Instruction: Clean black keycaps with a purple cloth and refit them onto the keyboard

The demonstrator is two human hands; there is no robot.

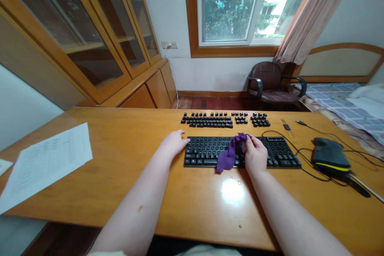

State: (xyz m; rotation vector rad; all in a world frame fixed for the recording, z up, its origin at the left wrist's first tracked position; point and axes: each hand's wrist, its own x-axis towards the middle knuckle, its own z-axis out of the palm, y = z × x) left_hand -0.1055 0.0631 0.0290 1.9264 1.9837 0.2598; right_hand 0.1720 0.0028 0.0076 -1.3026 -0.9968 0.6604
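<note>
A black keyboard [223, 161] lies flat on the desk, with several of its keycaps off and bare switches showing. My left hand [173, 144] grips its upper left corner, the thumb on the edge; the other fingers are partly hidden. My right hand [255, 155] is closed on a crumpled purple cloth [228, 156], pinching its upper end over the right middle of the keyboard. The cloth's loose end drapes left across the keys and past the front edge. Behind the keyboard, the removed black keycaps [210, 121] stand in rows laid out in keyboard order.
A wooden desk [126, 148] carries everything. Right of the keyboard are a grey-black pouch with a yellow stripe [330, 155], black cables [313, 174] and a small wire tool [287, 127]. Papers [51, 160] lie at left. Beyond stand a chair [270, 82] and a bed [348, 96].
</note>
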